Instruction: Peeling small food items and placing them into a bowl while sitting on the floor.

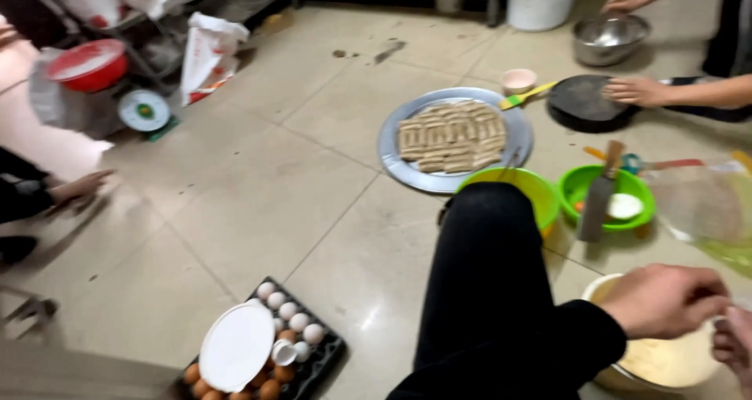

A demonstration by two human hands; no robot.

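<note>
Over the cream bowl [662,361] at the lower right, the left hand [666,300] hangs with fingers curled; whether it pinches anything is blurred. The right hand [732,341], just right of the bowl's middle, is cut off by the frame edge, its grip unreadable. The bowl sits on the floor [274,173], partly hidden by a black sleeve [501,290]. Left of the bowl lies an egg tray [274,345].

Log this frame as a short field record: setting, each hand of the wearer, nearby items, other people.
setting: tiled floor, work done low down
left hand: over cream bowl
right hand: at frame edge, grip unclear
nearby: egg tray, white lid, round tray of pastry strips, green bowls
others: a person's hands at dark pan and steel bowl
</note>
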